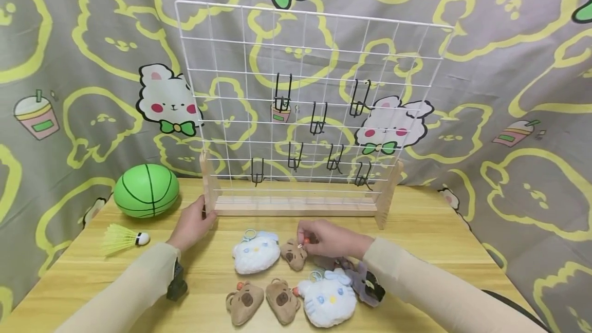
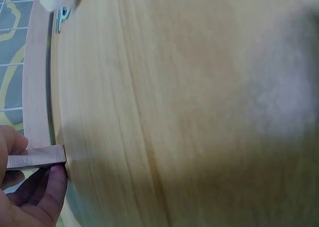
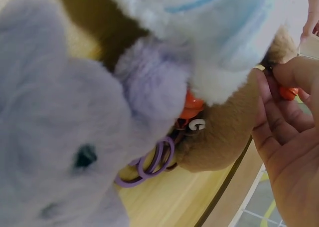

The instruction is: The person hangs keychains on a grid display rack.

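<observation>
My left hand (image 1: 190,225) grips the left wooden foot (image 1: 209,186) of a white wire grid rack (image 1: 305,42); in the left wrist view, thumb and fingers lie on either side of the wooden piece (image 2: 37,157). My right hand (image 1: 334,238) pinches the top of a small brown bear plush keychain (image 1: 293,257), by an orange bell (image 3: 288,93). That plush lies over the table beside a white cat plush (image 1: 256,255). Nearer me are two more brown bear plushes (image 1: 245,303), a second white cat plush (image 1: 327,302) and a grey-purple plush (image 1: 365,284) partly behind my right sleeve.
Several black hooks (image 1: 317,119) hang on the grid. A green basketball (image 1: 146,190) and a yellow shuttlecock (image 1: 122,239) are at the left of the wooden table (image 1: 444,240). A patterned curtain (image 1: 499,91) hangs behind and around the table.
</observation>
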`<state>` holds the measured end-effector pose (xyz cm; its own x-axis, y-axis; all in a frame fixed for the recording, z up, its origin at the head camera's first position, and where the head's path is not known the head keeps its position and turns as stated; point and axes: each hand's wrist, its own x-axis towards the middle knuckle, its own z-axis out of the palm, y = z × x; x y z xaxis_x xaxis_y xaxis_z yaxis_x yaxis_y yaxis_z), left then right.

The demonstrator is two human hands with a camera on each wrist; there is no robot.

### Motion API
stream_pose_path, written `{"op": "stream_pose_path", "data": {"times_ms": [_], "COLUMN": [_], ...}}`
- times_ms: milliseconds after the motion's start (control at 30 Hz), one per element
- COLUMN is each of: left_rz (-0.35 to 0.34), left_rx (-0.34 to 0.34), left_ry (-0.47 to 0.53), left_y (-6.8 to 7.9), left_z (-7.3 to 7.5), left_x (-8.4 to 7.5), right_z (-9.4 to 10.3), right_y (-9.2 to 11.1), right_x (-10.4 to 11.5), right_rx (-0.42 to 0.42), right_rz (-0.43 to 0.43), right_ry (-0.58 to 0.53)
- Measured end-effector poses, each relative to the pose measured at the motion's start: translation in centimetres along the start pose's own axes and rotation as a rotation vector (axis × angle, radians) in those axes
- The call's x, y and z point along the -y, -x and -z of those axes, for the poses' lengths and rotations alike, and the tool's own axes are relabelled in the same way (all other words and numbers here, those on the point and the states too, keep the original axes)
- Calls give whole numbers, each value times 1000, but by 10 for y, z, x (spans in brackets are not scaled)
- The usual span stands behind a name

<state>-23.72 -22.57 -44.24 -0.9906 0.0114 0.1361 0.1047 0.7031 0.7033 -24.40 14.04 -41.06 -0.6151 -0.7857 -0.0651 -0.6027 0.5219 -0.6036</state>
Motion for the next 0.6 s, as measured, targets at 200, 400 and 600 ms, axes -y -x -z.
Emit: {"op": "stream_pose_path", "data": {"times_ms": [200,400,600], "left_rz": [6,7,7], "left_rx": [-12,-19,-20], "left_ry": [-7,-25,-25], "left_y": [1,1,2], "left_z": [-1,-3,-3], "left_x": [0,-1,-3], "right_z": [1,2,2], "right_y": [-1,0,3], "right_x": [1,2,5], "right_rx": [-41,-86,-170], "right_rz": [15,55,4], "right_ry": [42,81,-88]}}
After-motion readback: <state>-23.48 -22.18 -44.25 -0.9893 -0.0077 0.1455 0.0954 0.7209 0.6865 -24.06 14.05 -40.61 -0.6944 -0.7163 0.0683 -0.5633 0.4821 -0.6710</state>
